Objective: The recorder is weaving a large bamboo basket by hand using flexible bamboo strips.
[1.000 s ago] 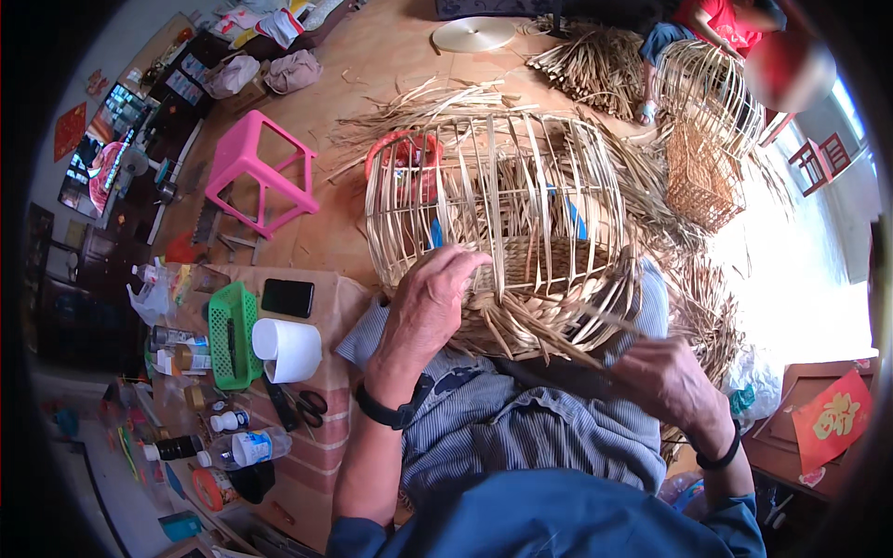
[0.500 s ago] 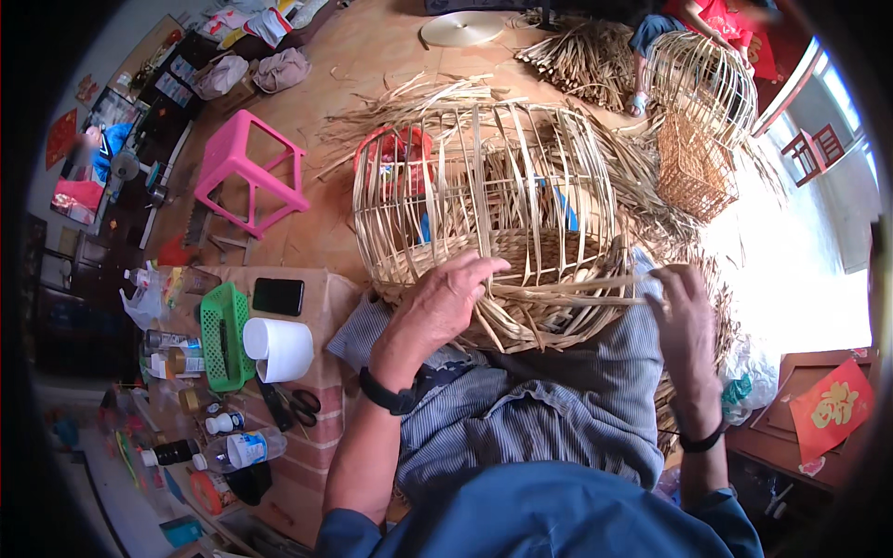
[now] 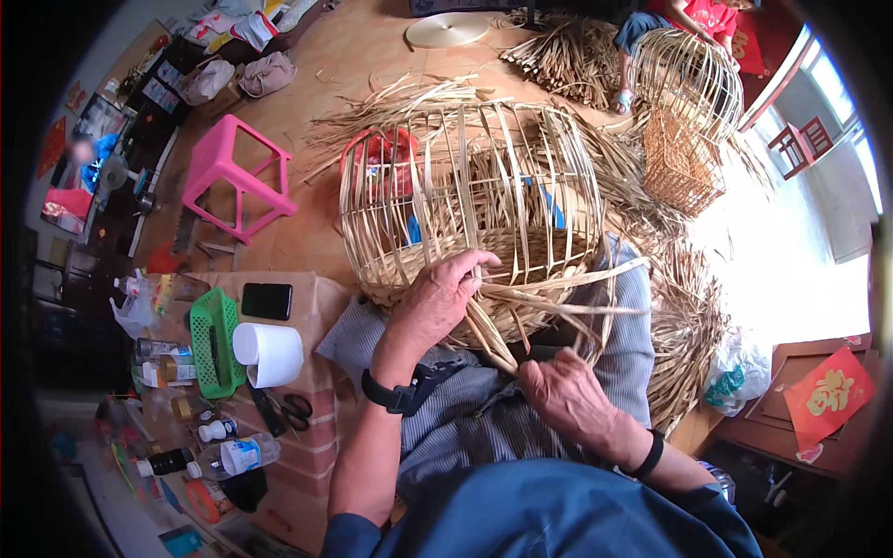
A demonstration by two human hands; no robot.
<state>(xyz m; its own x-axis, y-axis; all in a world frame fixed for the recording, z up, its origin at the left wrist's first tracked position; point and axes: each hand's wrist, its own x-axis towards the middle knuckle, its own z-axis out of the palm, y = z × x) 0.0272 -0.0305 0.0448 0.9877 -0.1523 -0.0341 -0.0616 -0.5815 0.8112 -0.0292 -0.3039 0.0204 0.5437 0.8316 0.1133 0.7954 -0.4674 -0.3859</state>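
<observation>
Basket (image 3: 539, 253) against pinched left hand (image 3: 433, 305), beyond right hand (image 3: 569, 395) tight on strips (image 3: 500, 353)

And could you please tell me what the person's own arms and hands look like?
The left hand and right hand are both ungloved. A wide black wristband with a chunky, watch-like part circles the left wrist, and a narrower black band the right. Blue fabric sleeves leave the forearms bare.
</observation>
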